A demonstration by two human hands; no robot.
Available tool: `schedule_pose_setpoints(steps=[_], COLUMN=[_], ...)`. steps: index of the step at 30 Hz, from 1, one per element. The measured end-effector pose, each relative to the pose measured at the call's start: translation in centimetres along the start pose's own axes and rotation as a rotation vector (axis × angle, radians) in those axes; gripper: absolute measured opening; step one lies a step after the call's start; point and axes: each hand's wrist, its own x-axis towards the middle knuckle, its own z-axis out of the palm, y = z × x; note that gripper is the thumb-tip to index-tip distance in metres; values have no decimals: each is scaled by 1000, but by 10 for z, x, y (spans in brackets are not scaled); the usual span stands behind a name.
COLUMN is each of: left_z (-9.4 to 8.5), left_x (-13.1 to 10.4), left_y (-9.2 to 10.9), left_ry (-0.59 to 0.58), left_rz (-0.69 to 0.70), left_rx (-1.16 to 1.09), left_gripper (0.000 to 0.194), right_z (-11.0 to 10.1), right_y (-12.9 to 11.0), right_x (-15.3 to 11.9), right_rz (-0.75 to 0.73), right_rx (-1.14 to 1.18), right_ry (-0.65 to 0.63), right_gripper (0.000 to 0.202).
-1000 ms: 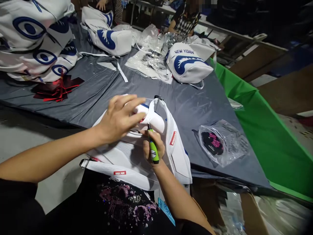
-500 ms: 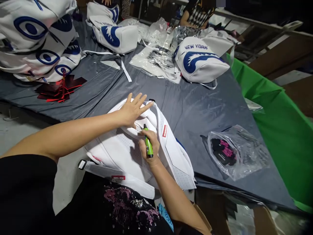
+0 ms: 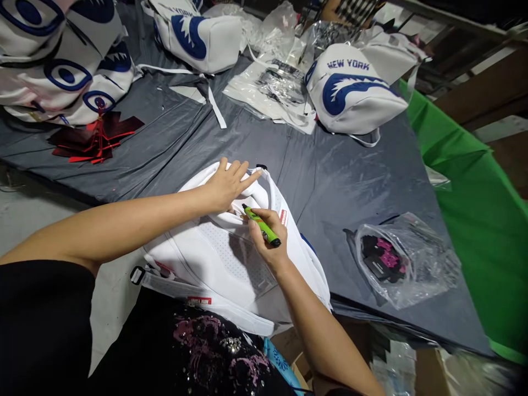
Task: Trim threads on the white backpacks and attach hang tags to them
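Note:
A white backpack (image 3: 235,258) lies with its straps up at the near edge of the grey-covered table, partly over my lap. My left hand (image 3: 228,187) rests with spread fingers on the folded white material at the backpack's top. Just right of it, my right hand (image 3: 270,234) holds a green marker (image 3: 262,225) with black ends. The marker slants, its upper-left end close to the white material by my left hand. Whether the tip touches the material cannot be made out.
White backpacks with blue prints are stacked at the left (image 3: 68,74), beside red-black tags (image 3: 99,137). Another backpack (image 3: 355,93) stands at the back right. A clear bag with black and pink pieces (image 3: 388,258) lies right. Green cloth (image 3: 466,181) hangs along the right edge.
My right hand has moved slightly right, and the marker has tilted from nearly upright to a slant. My left hand's fingers are a little more bent. The view has shifted slightly.

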Motion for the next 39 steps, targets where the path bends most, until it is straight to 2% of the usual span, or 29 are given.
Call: schedule_pose_setpoints(steps=[4, 8, 12, 16, 19, 22, 26, 28, 34, 39], left_z=[6, 11, 10, 13, 15, 12, 2, -1, 7, 9], left_x=[4, 3, 1, -2, -4, -6, -7, -8, -6, -7], left_y=[-1, 0, 0, -1, 0, 3, 4, 4, -1, -1], left_ry=[-44, -5, 27, 67, 72, 29, -48, -46, -36, -18], left_rz=[-20, -38, -44, -63, -174, -261, -264, -252, -256, -247], left_rx=[-3, 20, 36, 9, -28, -44, -50, -61, -85, -85], left_gripper=[121, 112, 99, 92, 93, 95, 87, 81, 78, 75], right_z=[-1, 0, -7, -16, -21, -26, -32, -32, -22, -20], right_y=[-7, -13, -17, -19, -21, -24, -28, -28, -28, -40], right_x=[2, 7, 16, 27, 36, 46, 57, 60, 64, 68], right_rz=[-31, -58, -104, -35, 11, 57, 99, 87, -9, 18], right_rx=[-128, -194, -225, -232, -178, -185, -291, -317, -336, -539], right_ry=[-22, -24, -117, -183, -278, -400, -556, -597, -545, -619], right_gripper=[24, 24, 29, 27, 26, 28, 30, 31, 28, 21])
